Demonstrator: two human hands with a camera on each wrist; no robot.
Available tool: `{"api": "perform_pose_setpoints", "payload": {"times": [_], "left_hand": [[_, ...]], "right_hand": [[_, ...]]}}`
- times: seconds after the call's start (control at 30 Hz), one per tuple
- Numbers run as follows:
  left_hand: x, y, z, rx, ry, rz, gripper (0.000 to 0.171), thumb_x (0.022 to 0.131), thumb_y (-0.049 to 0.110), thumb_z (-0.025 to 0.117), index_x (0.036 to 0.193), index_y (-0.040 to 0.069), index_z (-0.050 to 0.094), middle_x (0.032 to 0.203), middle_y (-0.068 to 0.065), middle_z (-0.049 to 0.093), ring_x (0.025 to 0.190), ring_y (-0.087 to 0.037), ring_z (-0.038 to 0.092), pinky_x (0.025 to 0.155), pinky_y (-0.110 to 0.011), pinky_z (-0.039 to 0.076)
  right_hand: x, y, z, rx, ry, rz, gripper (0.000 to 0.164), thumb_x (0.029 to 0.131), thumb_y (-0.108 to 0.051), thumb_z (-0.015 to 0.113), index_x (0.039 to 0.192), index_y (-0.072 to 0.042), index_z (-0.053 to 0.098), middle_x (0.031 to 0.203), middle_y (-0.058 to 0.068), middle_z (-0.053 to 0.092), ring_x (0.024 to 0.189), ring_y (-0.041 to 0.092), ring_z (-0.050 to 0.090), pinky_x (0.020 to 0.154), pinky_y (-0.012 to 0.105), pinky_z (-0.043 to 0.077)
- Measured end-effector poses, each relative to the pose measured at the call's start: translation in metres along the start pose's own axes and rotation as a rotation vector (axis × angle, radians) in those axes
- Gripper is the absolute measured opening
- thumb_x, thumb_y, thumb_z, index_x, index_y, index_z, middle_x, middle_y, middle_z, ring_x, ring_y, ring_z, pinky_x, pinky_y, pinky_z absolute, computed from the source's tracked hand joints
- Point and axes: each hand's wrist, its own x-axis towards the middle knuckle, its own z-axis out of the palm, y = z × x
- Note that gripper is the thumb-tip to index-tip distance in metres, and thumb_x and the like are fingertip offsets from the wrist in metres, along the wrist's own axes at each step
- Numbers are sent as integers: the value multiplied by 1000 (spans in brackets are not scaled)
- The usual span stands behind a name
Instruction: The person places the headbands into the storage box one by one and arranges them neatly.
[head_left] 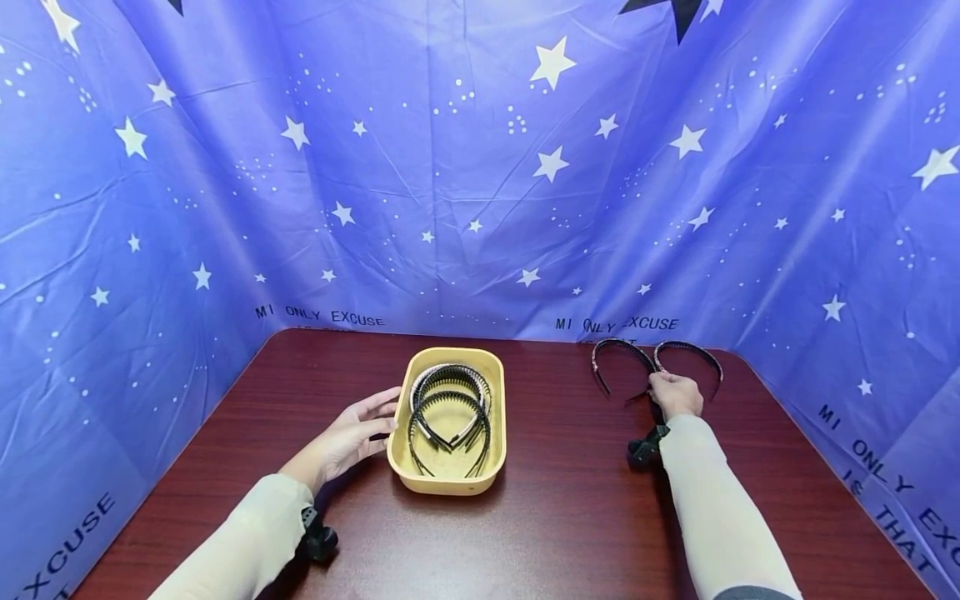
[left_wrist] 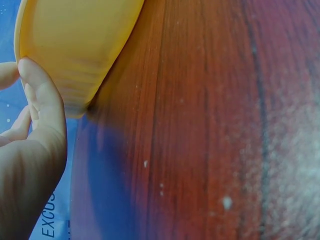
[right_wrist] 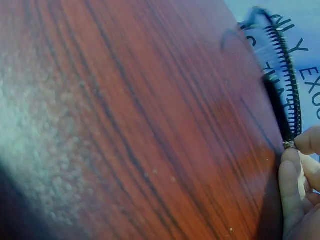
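On the table stands a yellow plastic bin [head_left: 500, 425] with several hair headbands [head_left: 452, 372] inside, black ones with comb teeth and a paler one among them. My left hand [head_left: 352, 433] is at the bin's left side, its fingers stretched out; the left wrist view shows fingertips at the bin's rim [left_wrist: 18, 35]. Far to the right, my right hand [head_left: 677, 395] pinches a dark toothed headband [right_wrist: 290, 75] between thumb and fingers. Two headband arches show just beyond that hand, a left one [head_left: 619, 341] and a right one [head_left: 688, 345].
The dark red wooden table [head_left: 555, 517] reaches back to a blue star-printed cloth [head_left: 465, 183], which hangs behind it and on both sides. Each wrist carries a black camera [head_left: 321, 537]. The two headband arches overlap the table's back edge in the head view.
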Motion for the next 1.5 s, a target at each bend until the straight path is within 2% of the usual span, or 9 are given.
{"api": "perform_pose_setpoints", "payload": {"times": [0.13,0.37,0.5,0.6,0.7,0.8,0.93,1.0,1.5], "left_hand": [[0,1,0,-2,1,1,71,94,-6,56,157,-1,24,138,-19,46,104,-16,62,89,-36,55],[-1,0,0,-2,3,1,70,94,-7,55,157,-1,24,139,-22,45,104,-16,62,89,-36,55],[-1,1,0,-1,-2,4,71,94,-7,56,157,-2,23,140,-22,45,104,-16,62,89,-37,55],[-1,1,0,3,-5,7,71,94,-6,56,157,-2,23,140,-22,45,105,-16,62,89,-37,55],[0,2,0,7,-9,5,71,94,-6,56,157,-1,23,140,-22,44,105,-16,62,89,-36,55],[-1,3,0,10,-11,2,71,94,-5,56,157,-1,23,142,-24,43,105,-17,62,89,-36,54],[-1,3,0,11,-16,-2,71,95,-5,56,157,-2,22,144,-26,41,106,-17,61,90,-37,54],[-2,3,0,11,-16,-5,71,95,-5,56,157,-2,22,144,-26,40,106,-17,61,90,-37,54],[-1,3,1,17,-14,-8,71,95,-5,56,157,-1,23,143,-25,41,107,-18,61,90,-38,54]], "right_hand": [[2,1,-1,-11,-3,5,42,86,-28,51,108,-3,76,61,-3,69,113,44,55,96,49,43],[3,3,2,6,-27,15,40,88,-30,56,108,-2,76,60,-6,67,113,40,57,99,46,43],[1,2,0,3,-38,-3,35,91,-31,58,95,-2,79,56,-6,66,107,38,61,99,45,43],[1,2,-2,-5,-49,-15,35,92,-31,59,88,-3,79,56,-5,66,90,29,68,98,46,44],[2,2,-3,7,-72,-23,34,94,-31,60,91,-2,78,58,-3,67,64,14,67,96,45,45],[4,2,-3,32,-103,-30,35,94,-29,60,97,2,76,57,-4,66,51,2,60,84,33,49],[7,2,-3,133,-174,-54,35,96,-21,58,107,11,69,59,-5,65,52,1,61,62,17,51],[8,3,-4,179,-221,-75,37,98,-17,57,113,15,65,62,-4,65,54,2,62,56,18,54],[2,2,-12,95,-349,-235,41,100,-13,51,123,20,57,91,18,68,67,3,63,63,27,59]]}}
